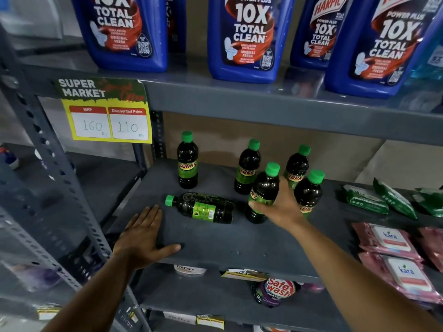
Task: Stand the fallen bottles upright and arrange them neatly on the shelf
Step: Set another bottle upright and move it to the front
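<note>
Several dark bottles with green caps and Sunny labels are on the grey shelf (215, 240). One bottle (203, 208) lies on its side, cap pointing left. One stands alone at the back left (187, 161). Others stand at the back (247, 168), back right (296, 167) and right (309, 192). My right hand (280, 204) is wrapped around an upright bottle (263, 190) near the middle. My left hand (143, 236) rests flat on the shelf's front left edge, fingers spread, holding nothing.
Large blue Harpic bottles (242, 39) stand on the shelf above. A yellow price tag (105, 113) hangs from that shelf's edge. Green packets (383, 200) and pink Kara wipe packs (393, 255) lie at the right. A Safewash pouch (275, 293) sits on the shelf below.
</note>
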Demonstrator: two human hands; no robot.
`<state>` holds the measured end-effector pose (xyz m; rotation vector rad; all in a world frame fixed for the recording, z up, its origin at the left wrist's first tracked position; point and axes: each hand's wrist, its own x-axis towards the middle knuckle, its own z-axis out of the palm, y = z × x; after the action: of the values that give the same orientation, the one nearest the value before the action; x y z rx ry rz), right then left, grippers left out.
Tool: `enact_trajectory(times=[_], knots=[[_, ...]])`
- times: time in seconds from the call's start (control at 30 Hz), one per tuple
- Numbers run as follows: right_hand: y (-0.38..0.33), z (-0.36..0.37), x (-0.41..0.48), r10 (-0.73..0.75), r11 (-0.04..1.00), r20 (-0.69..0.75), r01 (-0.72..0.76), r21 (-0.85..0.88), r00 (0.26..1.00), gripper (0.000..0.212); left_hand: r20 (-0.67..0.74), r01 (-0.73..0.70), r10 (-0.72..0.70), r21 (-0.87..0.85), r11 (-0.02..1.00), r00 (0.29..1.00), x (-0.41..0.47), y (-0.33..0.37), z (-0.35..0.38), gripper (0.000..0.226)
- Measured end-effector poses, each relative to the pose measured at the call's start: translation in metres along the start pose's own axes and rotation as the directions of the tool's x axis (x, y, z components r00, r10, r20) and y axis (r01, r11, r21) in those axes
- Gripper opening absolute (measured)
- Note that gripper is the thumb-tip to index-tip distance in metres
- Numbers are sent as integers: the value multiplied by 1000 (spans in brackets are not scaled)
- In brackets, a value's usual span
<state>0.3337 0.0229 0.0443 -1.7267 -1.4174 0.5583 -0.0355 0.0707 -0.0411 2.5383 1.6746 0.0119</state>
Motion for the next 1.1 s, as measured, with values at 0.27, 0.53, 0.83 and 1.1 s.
enact_trajectory(times=[0.27, 0.53, 0.83, 1.1], knots=[[20, 29, 1, 65, 986, -64, -54, 160, 996, 76, 30, 1, -1, 10, 1000, 1000, 2, -2, 0, 136], [39, 46, -4, 95, 983, 20, -97, 154, 995, 76, 17, 4, -4, 16, 1000, 1000, 3, -2, 2, 135], [46, 59, -11, 90, 996, -57, -90, 10, 994, 77, -3, 0, 0, 20, 1000, 1000, 2, -3, 4, 134], [23, 88, -64, -353, 929, -375, 275, -246, 857, 61, -16, -1, 1, -2, 1000, 1000, 1, -2, 5, 135]])
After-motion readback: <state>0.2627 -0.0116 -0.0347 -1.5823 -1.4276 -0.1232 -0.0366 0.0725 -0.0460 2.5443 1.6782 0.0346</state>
